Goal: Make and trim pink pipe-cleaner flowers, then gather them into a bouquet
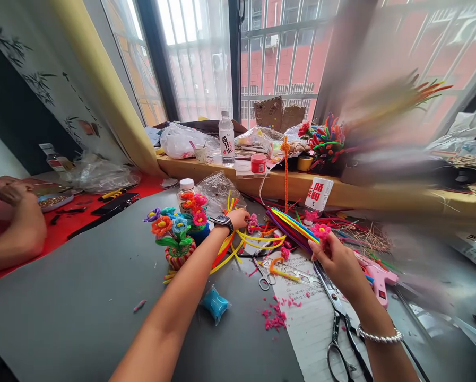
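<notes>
My left hand (238, 218), wearing a watch, reaches over yellow pipe cleaners (257, 240). Its fingers close at a small pink pipe-cleaner flower (253, 224), partly hidden by them. My right hand (337, 260) pinches another pink pipe-cleaner flower (321, 231) between thumb and fingers, over a bundle of purple, yellow and blue pipe cleaners (293, 225). Left of my left hand stand finished flowers in a striped pot (179, 255) and a blue pot (200, 234). Below my hands lie small scissors (264, 277), large black-handled scissors (335, 313) and a pink glue gun (377, 276).
A blue packet (216, 304) and pink fluff scraps (275, 317) lie on the grey table (102, 318). Behind, the sill holds a water bottle (226, 139) and a red jar (258, 163). Another person's arm (18, 233) rests at the left beside a bead tray (54, 200).
</notes>
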A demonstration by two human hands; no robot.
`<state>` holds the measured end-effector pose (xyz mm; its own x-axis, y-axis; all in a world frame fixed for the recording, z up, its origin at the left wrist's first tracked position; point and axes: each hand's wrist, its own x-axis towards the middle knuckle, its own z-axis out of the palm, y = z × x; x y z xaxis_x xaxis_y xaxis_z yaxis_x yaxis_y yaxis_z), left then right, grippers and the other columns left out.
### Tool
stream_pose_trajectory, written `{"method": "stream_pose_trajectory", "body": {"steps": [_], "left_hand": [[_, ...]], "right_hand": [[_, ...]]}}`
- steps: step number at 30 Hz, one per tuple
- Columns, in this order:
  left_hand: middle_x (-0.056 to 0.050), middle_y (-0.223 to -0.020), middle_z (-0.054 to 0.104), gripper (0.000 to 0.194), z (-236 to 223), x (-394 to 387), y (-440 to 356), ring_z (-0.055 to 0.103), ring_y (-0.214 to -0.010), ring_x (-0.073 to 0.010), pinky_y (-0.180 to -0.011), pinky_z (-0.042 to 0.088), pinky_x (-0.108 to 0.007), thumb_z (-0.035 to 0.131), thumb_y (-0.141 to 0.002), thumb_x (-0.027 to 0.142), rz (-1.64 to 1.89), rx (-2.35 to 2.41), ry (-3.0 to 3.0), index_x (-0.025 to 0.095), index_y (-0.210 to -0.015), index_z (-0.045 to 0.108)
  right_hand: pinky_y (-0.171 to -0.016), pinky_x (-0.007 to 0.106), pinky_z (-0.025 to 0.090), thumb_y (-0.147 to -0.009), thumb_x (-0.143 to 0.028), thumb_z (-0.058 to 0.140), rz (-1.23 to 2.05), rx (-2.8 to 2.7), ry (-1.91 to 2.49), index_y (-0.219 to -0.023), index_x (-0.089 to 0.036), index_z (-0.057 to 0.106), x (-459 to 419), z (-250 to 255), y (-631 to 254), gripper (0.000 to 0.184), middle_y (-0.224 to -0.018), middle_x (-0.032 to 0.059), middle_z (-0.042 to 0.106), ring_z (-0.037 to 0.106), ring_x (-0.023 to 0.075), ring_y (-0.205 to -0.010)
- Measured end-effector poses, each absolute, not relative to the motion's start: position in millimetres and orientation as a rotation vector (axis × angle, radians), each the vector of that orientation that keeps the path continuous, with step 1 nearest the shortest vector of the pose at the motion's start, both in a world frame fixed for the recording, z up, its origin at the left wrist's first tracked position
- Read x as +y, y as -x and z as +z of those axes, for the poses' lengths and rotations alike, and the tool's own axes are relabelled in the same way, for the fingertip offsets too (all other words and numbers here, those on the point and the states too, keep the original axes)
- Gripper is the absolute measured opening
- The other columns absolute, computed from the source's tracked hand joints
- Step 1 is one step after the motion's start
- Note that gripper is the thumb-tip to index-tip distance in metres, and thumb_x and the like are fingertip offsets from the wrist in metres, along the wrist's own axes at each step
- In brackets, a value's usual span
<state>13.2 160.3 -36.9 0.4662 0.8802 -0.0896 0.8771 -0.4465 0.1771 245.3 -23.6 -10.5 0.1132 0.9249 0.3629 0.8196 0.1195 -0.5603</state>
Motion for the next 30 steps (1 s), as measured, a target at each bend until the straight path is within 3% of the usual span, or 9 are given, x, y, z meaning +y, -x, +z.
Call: {"method": "stream_pose_trajectory", "body": {"steps": [6, 14, 21, 24, 30], "left_hand": [[-0.008, -0.11, 0.051, 0.03, -44.3, 160.8, -10.3, 0.052, -0.092, -0.0168, -0.078, 0.045, -0.038, 0.044, -0.082, 0.031, 0.233, 1.526, -2.467, 0.017, -0.107, 0.049], [-0.008, -0.109, 0.051, 0.03, -29.2, 160.7, 2.2, 0.053, -0.092, -0.0168, -0.077, 0.045, -0.038, 0.044, -0.082, 0.031, 0.809, 1.538, -2.225, 0.016, -0.107, 0.049], [-0.006, -0.088, 0.064, 0.023, -11.9, 155.9, 1.2, 0.055, -0.086, -0.0173, -0.079, 0.041, -0.029, 0.056, -0.07, 0.032, 1.383, 1.407, -1.816, 0.014, -0.082, 0.065], [-0.006, -0.088, 0.065, 0.026, -1.1, 154.3, -2.8, 0.055, -0.085, -0.016, -0.073, 0.041, -0.025, 0.062, -0.063, 0.035, 1.498, 1.267, -1.631, 0.014, -0.079, 0.067], [-0.007, -0.094, 0.065, 0.034, 21.0, 156.3, -7.6, 0.057, -0.071, -0.0101, -0.053, 0.039, -0.019, 0.058, -0.066, 0.041, 1.528, 0.999, -1.271, 0.016, -0.089, 0.063]], "right_hand": [[-0.049, 0.024, 0.033, -0.081, -0.047, 0.038, 0.257, -1.701, 1.715, -0.068, -0.022, 0.038, -25.6, -7.1, -244.4, 0.028, -0.057, -0.0003, 0.058, 0.051, 0.0156, -0.049], [-0.05, 0.025, 0.034, -0.082, -0.053, 0.032, 0.288, -1.696, 1.655, -0.067, -0.021, 0.045, -27.6, -2.9, -246.1, 0.038, -0.054, 0.0014, 0.058, 0.051, 0.0162, -0.048], [-0.055, 0.025, 0.038, -0.083, -0.046, 0.034, 0.276, -1.659, 1.615, -0.075, -0.018, 0.056, -26.2, -2.4, -247.0, 0.037, -0.064, 0.0037, 0.063, 0.056, 0.0175, -0.056], [-0.055, 0.026, 0.039, -0.083, -0.05, 0.033, 0.255, -1.57, 1.606, -0.073, -0.017, 0.059, -26.3, -1.4, -247.4, 0.044, -0.066, 0.0056, 0.064, 0.057, 0.018, -0.058], [-0.061, 0.027, 0.038, -0.08, -0.059, 0.029, 0.042, -1.563, 1.628, -0.074, -0.016, 0.065, -26.0, -2.1, -251.0, 0.056, -0.073, 0.0075, 0.059, 0.054, 0.019, -0.067]]}}
